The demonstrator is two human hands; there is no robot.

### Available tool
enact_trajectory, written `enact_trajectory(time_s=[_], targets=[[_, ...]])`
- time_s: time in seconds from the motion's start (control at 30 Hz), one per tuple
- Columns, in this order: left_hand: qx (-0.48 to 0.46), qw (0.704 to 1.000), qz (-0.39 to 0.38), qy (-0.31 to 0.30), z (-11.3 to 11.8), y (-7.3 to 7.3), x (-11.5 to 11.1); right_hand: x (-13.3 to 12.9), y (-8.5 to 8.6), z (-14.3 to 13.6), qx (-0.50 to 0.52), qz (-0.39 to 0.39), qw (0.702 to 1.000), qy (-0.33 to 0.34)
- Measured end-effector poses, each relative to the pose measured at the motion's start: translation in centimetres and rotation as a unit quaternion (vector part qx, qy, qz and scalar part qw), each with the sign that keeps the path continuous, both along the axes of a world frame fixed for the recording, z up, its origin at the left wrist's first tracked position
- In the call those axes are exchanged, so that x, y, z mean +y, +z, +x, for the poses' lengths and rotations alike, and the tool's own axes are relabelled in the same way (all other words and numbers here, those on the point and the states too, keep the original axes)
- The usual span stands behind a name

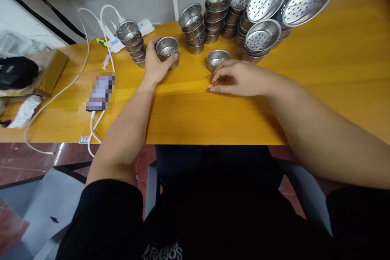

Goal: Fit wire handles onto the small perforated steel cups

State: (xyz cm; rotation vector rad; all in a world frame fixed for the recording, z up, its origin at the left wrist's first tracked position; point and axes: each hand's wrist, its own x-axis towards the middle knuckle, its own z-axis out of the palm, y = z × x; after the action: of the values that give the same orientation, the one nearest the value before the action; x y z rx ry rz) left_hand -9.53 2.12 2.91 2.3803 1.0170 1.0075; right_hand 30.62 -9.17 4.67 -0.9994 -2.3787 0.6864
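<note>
My left hand (157,64) is wrapped around a perforated metal cup (167,47), with thumb and fingers on opposite sides of its wall. Another cup seems nested beneath it, mostly hidden. To the right, my right hand (233,77) is closed in a loose pinch on a thin wire-like piece (209,86), whose fine ends poke out past the fingertips; its full shape cannot be made out. Just behind those fingers a shallow metal cup (218,59) stands upright on the wooden table (189,118), partly covered by the hand.
Stacked perforated cups rise at the left (129,34) and centre (191,20); wider metal strainers (307,2) lean at the back right. A phone (100,93) with a white cable lies on the left, near a power strip (114,42). A cardboard box (53,69) sits further left.
</note>
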Motion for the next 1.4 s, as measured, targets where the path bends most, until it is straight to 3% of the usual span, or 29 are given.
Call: enact_trajectory(time_s=[0.1,0.3,0.47,0.63,0.83,0.93,1.03,1.2,1.3,1.4], targets=[[-0.086,0.992,-0.018,0.088,0.0,-2.4,2.5,-0.1,0.0,0.0,0.006,0.004,1.0,-0.003],[-0.089,0.991,-0.015,0.096,-1.2,-5.1,5.0,-0.4,0.5,-0.1,0.006,0.032,0.999,0.016],[-0.084,0.989,-0.033,0.118,-1.8,-6.1,6.6,-0.4,0.6,-0.2,-0.001,0.029,0.999,0.012],[-0.141,0.978,-0.083,0.132,-1.4,-6.2,7.1,-0.5,0.5,-0.4,0.016,0.014,1.0,0.004],[-0.12,0.984,-0.058,0.114,-1.3,-7.0,7.0,-1.3,1.6,-1.0,0.022,0.042,0.999,-0.017],[-0.109,0.982,-0.053,0.144,-1.2,-6.5,6.3,-1.5,1.8,-0.9,0.04,0.083,0.992,-0.087],[-0.105,0.982,-0.016,0.158,-0.7,-4.8,4.8,-1.0,1.2,-0.3,0.026,0.103,0.983,-0.152],[-0.062,0.993,0.069,0.071,1.8,-1.9,1.2,0.7,-0.8,0.5,-0.032,0.087,0.979,-0.181],[-0.029,0.997,0.068,0.012,3.7,-1.5,-0.8,1.0,-0.9,0.2,0.006,0.066,0.981,-0.184],[0.008,0.998,0.046,-0.041,5.1,-1.9,-2.0,0.1,0.2,-0.7,0.055,0.053,0.983,-0.169]])
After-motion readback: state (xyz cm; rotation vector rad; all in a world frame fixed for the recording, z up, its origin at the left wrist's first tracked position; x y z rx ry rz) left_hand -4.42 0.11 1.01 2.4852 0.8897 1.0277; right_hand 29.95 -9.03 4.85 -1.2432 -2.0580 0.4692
